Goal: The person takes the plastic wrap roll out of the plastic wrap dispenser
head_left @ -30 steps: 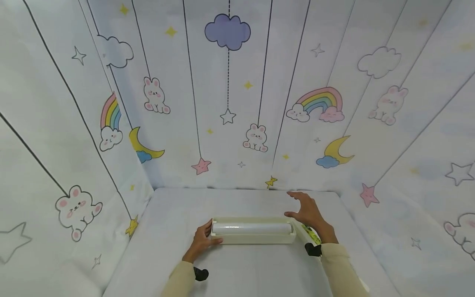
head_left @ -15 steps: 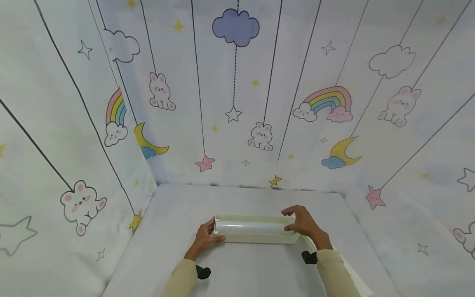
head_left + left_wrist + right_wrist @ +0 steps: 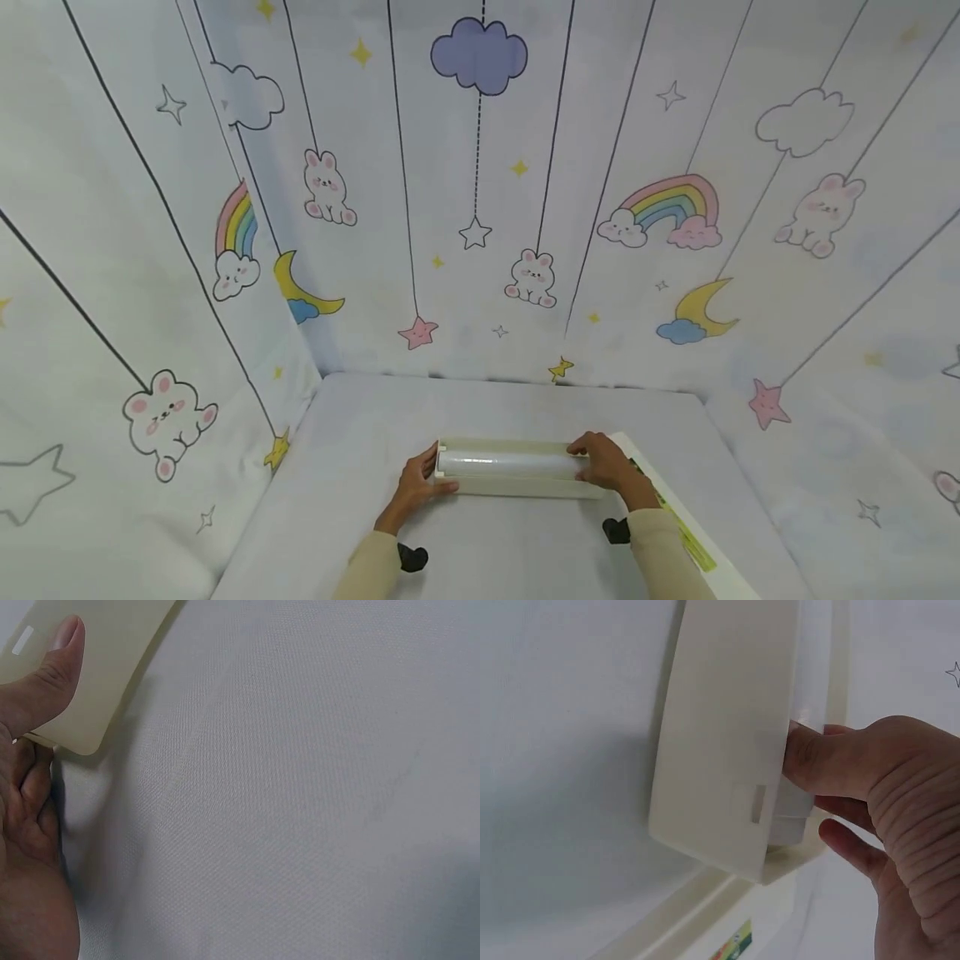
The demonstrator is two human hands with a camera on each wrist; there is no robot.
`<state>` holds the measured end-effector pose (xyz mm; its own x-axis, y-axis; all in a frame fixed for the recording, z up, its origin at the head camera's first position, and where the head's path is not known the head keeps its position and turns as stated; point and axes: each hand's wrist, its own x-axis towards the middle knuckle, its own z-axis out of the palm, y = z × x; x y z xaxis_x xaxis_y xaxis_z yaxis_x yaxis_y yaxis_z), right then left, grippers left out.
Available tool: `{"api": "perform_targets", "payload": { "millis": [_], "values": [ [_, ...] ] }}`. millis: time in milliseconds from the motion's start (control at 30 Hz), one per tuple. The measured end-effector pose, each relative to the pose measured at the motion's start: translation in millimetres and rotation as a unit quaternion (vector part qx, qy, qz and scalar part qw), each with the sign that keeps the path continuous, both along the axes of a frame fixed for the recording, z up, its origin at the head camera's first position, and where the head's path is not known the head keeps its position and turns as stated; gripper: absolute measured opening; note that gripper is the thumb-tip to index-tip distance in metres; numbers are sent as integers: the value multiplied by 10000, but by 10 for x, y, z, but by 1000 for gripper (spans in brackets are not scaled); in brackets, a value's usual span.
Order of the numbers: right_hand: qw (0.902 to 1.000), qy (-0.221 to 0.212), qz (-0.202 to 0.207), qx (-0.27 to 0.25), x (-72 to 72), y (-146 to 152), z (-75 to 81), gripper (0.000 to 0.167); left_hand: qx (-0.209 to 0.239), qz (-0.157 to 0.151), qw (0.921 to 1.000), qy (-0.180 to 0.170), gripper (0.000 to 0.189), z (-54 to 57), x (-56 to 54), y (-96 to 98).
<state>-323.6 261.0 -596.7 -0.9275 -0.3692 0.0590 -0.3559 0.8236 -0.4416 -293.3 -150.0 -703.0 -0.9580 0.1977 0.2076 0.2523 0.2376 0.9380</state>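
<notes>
A cream plastic dispenser box (image 3: pixel 525 487) lies lengthwise on the white surface, its top uncovered. Inside it sits a shiny roll of plastic wrap (image 3: pixel 510 463). My left hand (image 3: pixel 414 488) grips the box's left end; in the left wrist view its thumb (image 3: pixel 66 660) lies flat on the front wall, fingers curled at the end. At the other end, my right hand (image 3: pixel 611 468) holds the roll. The right wrist view shows that thumb (image 3: pixel 817 761) reaching over the front wall onto the roll, just above a small slot; the fingertips behind the roll are partly hidden.
A long cream lid-like piece (image 3: pixel 720 575) with a yellow-green label strip (image 3: pixel 693 542) lies slanted at the right, partly under my right forearm. Patterned fabric walls (image 3: pixel 480 250) with bunnies and stars surround the back and sides.
My right hand came down from above the box's right end and now holds the roll there. My left hand stays on the left end. The labelled piece at right shows more.
</notes>
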Motion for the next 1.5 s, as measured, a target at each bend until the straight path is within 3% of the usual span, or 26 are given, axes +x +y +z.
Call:
{"api": "perform_targets", "payload": {
  "millis": [167, 467, 667, 800, 900, 1000, 1033, 1133, 1200, 1400, 1500],
  "values": [
    [9999, 4, 171, -21, -13, 15, -81, 44, -29, -113, 9997, 206, 105, -50, -3, 9],
    [9991, 275, 279, -177, -47, -37, -125, 47, 71, 46, 9999, -130, 105, 31, 20, 28],
    [9994, 45, 300, -185, -19, -51, -130, 41, -10, 62, 9996, -290, 107, 43, 22, 63],
    [9972, 199, 593, -421, -64, 31, -262, 39, 93, 78, 9987, -498, 109, 29, 5, 79],
    [9914, 556, 982, -668, -212, 184, -584, 38, 154, 107, 9983, -543, 110, 34, 6, 70],
    [9902, 554, 1030, -760, -232, 210, -670, 37, 89, 97, 9990, -425, 109, 37, 16, 49],
    [9904, 488, 1018, -803, -225, 211, -672, 37, 36, 79, 9994, -343, 109, 34, 17, 46],
    [9948, 113, 683, -747, -83, 103, -434, 39, -132, 19, 9999, 6, 107, 4, 19, 35],
    [9959, -2, 592, -686, -54, 81, -380, 40, -155, -2, 9998, 138, 106, -23, 13, 28],
    [9977, -61, 490, -455, -24, 69, -279, 41, 99, 144, 9994, -302, 109, -60, -13, 31],
    [9974, -165, 450, -543, -24, 76, -234, 41, 76, 192, 9994, -291, 109, -66, -9, 41]
  ]
}}
